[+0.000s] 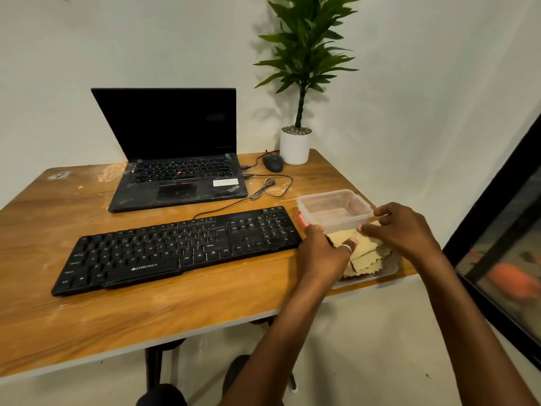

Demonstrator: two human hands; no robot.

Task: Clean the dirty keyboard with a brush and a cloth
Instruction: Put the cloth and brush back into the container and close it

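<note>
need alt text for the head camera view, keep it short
A left hand and right hand hold a clear plastic container over a yellow cloth at a wooden table's right edge. A black keyboard lies left of them, an open laptop behind it.

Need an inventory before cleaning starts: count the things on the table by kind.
Laptop: 1
Keyboard: 1
Mouse: 1
Potted plant: 1
Clear plastic tub: 1
Clear tray: 1
Yellow cloth: 1 on top; any more beneath cannot be told
Total: 7
</note>
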